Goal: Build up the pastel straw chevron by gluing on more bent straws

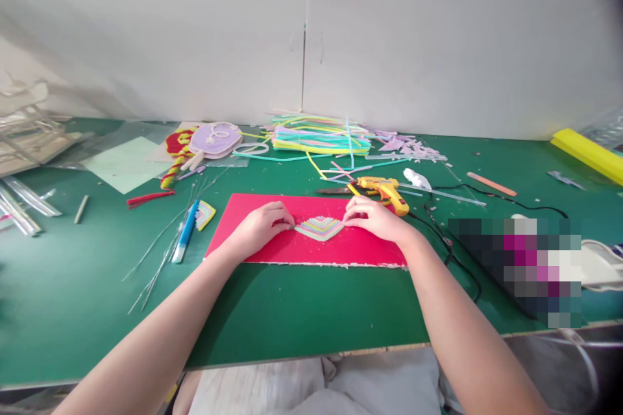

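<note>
A small fan-shaped piece (320,228) made of pastel striped strips lies on a red board (272,248) in the middle of the green table. My left hand (263,225) rests on the board with its fingers curled, and its fingertips pinch the piece's left corner. My right hand (372,215) is curled too, with its fingertips pressed on the piece's right corner. Both forearms reach in from the near edge.
A yellow glue gun (387,191) with a black cable lies just behind my right hand. Behind it is a heap of coloured strips (316,136). A blue pen (186,232), thin wires, a second striped piece (205,214) and a lilac shape (214,140) are at the left. White panels wall the back.
</note>
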### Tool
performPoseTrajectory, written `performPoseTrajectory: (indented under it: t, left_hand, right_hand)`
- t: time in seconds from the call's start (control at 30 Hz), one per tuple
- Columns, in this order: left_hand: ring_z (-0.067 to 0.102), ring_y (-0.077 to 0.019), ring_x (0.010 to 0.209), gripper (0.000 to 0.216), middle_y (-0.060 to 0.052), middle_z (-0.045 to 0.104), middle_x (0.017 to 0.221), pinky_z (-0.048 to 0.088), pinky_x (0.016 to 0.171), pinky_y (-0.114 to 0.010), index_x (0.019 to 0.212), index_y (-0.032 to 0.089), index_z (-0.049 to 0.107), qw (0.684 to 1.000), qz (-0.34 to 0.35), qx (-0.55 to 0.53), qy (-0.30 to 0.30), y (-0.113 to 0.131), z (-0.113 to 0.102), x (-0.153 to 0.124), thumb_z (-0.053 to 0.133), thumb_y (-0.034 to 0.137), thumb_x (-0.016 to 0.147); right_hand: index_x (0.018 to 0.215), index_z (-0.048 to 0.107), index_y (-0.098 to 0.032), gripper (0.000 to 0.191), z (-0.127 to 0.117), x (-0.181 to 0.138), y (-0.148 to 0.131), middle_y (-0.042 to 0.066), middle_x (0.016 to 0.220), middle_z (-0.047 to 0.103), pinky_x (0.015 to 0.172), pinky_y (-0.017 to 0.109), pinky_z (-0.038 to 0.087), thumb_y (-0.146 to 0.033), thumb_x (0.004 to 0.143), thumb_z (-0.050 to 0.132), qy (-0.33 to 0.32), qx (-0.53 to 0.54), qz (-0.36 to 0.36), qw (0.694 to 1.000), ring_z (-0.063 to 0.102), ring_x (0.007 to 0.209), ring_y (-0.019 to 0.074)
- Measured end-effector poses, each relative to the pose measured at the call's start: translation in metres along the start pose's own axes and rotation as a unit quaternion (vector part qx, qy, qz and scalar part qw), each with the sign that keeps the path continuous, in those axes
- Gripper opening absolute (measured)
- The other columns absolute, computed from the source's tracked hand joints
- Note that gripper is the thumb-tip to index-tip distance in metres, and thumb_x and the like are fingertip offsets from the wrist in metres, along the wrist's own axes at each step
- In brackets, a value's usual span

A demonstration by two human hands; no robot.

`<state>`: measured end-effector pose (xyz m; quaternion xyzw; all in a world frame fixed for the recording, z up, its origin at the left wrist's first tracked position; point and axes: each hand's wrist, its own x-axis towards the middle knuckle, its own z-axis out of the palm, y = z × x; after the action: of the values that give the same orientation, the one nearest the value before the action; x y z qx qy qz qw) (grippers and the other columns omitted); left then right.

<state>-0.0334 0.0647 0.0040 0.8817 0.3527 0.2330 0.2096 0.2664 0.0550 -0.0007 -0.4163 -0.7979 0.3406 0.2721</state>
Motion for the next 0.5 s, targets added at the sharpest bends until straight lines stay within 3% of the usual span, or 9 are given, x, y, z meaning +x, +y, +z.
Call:
performPoseTrajectory:
  t: [0.27, 0.4, 0.5]
  left_hand:
    - [0.062, -0.0176, 0.087, 0.021, -0.004, 0.065, 0.092, 0.048, 0.08, -0.029, 0.087, 0.02, 0.067, 1.0, -0.011, -0.022, 0.019, -0.0026, -0.0021, -0.0015, 0.047, 0.026, 0.089]
    - [0.062, -0.0181, 0.091, 0.018, -0.004, 0.067, 0.096, 0.049, 0.082, -0.029, 0.094, 0.02, 0.067, 0.998, -0.032, -0.06, 0.006, -0.007, -0.007, -0.0029, 0.053, 0.028, 0.086]
    - [0.062, -0.0183, 0.09, 0.018, -0.005, 0.067, 0.096, 0.049, 0.081, -0.029, 0.092, 0.02, 0.068, 0.996, -0.05, -0.064, 0.023, -0.0061, -0.0079, -0.0039, 0.053, 0.028, 0.086]
  right_hand:
    - [0.081, 0.07, -0.023, 0.019, 0.0018, 0.0009, -0.0045, 0.003, 0.087, 0.054, 0.084, 0.037, 0.045, -0.04, 0.082, 0.061, 0.024, -0.01, 0.012, 1.0, 0.056, 0.087, 0.0185]
    - [0.088, 0.071, -0.025, 0.019, -0.0012, 0.001, -0.0079, 0.003, 0.09, 0.056, 0.08, 0.035, 0.047, -0.041, 0.078, 0.066, 0.091, -0.021, 0.01, 0.996, 0.057, 0.083, 0.0178]
    - [0.082, 0.072, -0.025, 0.017, -0.0014, 0.0016, -0.009, 0.003, 0.085, 0.056, 0.08, 0.035, 0.047, -0.041, 0.078, 0.067, 0.127, -0.025, -0.016, 0.991, 0.056, 0.082, 0.018]
